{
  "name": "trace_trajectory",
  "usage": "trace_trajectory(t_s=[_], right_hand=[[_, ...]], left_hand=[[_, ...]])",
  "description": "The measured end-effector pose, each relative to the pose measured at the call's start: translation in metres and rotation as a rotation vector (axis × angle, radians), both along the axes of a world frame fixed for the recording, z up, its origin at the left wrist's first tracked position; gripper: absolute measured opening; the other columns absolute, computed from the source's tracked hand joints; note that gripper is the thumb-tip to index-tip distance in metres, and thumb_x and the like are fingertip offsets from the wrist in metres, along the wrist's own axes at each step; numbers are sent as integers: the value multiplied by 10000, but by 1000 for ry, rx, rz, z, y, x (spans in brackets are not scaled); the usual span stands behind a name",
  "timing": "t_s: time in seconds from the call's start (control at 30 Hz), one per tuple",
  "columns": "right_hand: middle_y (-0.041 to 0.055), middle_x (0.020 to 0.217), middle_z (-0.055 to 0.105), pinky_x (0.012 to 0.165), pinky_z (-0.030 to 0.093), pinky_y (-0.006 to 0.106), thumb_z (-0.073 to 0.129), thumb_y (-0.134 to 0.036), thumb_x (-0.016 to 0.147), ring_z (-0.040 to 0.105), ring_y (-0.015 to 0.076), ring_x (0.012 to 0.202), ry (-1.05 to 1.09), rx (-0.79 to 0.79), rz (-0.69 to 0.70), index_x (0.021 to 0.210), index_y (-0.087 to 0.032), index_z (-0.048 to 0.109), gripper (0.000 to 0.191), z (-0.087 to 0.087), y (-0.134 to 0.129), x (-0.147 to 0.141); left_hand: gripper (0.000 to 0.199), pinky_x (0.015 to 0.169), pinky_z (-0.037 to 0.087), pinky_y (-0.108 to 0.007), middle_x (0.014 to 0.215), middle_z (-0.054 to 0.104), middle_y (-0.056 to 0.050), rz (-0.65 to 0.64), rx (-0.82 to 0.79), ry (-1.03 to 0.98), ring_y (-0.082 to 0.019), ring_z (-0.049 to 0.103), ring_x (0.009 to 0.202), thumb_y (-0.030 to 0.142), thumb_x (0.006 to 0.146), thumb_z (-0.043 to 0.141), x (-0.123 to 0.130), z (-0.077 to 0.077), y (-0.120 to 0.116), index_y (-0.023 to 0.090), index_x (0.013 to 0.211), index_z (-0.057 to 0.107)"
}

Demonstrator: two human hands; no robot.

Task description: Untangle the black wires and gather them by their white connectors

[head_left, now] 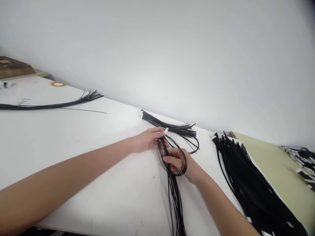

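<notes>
Near the middle of the head view, my left hand [150, 139] pinches the top of a black wire bundle [175, 193] beside its white connector [166, 131]. The bundle hangs down toward the table's front edge. My right hand [178, 160] is closed on the wires a little lower, with several of them looped around its fingers. Just behind my hands, a shorter bundle of black wires [159, 122] with white ends lies on the white table [108, 183].
A long black wire bundle [49, 106] lies at the left, with an orange-brown ring [58, 84] behind it. At the right is a large pile of black cables [248, 177], beside a pale green surface [275, 164]. A white wall rises behind.
</notes>
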State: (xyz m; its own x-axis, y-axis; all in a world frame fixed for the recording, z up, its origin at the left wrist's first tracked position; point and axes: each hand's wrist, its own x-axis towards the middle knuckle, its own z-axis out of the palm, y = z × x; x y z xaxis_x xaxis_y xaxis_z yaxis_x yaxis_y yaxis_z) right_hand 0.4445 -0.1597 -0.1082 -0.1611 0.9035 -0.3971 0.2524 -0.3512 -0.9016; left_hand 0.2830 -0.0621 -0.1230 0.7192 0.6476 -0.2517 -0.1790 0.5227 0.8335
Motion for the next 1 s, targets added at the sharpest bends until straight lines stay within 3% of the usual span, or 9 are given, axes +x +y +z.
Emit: trace_trajectory(t_s=[0.3,0.53,0.73,1.0], right_hand=[[-43,631,470,437,288,188,644,-289,689,414,55,495,50,-5,-98,778,-168,590,160,3,0,-3],[-41,598,475,492,352,218,642,-286,705,475,97,541,108,-24,-71,742,-179,503,179,1,1,-1],[-43,642,484,508,345,232,701,-259,655,454,87,534,134,-17,-21,718,-187,451,268,0,1,2],[-51,583,475,476,344,219,672,-233,671,508,109,531,105,14,-41,725,-185,488,198,5,2,8]], left_hand=[[274,747,536,-357,829,656,-60,-11,-23,-8,-162,657,703,346,763,676,0,0,1,185,898,501],[294,746,525,-334,873,640,-61,-30,-26,2,-191,673,759,356,757,682,0,-1,1,185,896,487],[286,640,505,-262,892,613,-37,-45,-8,13,-182,674,729,351,754,686,-1,-1,2,188,892,497],[286,490,430,-185,896,604,-15,-26,-12,55,-122,654,610,340,754,690,0,0,3,191,905,498]])
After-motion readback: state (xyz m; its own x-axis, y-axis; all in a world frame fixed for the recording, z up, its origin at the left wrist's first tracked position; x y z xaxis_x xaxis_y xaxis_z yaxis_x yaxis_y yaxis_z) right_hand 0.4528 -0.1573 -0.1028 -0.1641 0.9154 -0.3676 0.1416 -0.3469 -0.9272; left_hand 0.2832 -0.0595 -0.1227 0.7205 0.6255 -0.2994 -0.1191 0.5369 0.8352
